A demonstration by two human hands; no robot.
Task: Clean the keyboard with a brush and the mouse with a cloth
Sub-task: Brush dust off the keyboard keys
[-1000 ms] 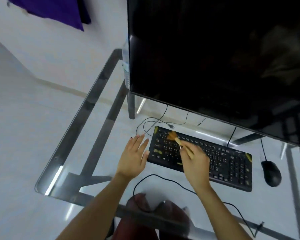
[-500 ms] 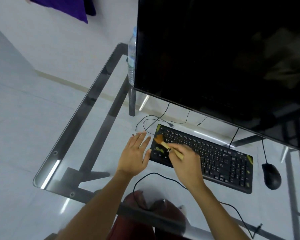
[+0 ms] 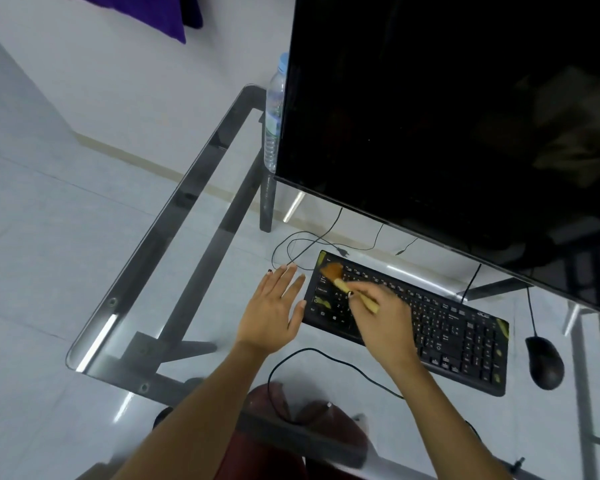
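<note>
Sweeping across a black plastic keyboard (image 3: pixel 409 320), a small brush (image 3: pixel 347 282) with a pale wooden handle and a fan of orange-brown bristles rests its tip on the keys at the keyboard's far left corner. The right hand (image 3: pixel 385 323) holds the handle with its fingers curled together around it, while the left hand (image 3: pixel 274 310) lies flat on the clear glass tabletop (image 3: pixel 194 258), fingers spread apart and holding nothing, just beside the keyboard's left end. Yellowish smudges mark the keyboard's corners. A smooth, rounded black mouse (image 3: pixel 544 362) sits near the tabletop's right edge, just off the keyboard's right end, its thin cable running away from the person. A broad, glossy dark monitor (image 3: pixel 447 116) overhangs the far edge and blocks what lies behind it, half hiding a ribbed clear plastic bottle (image 3: pixel 274 112) at the far left corner. Thin black cables (image 3: pixel 302 244) loop on the glass, and the grey metal frame shows through it.
</note>
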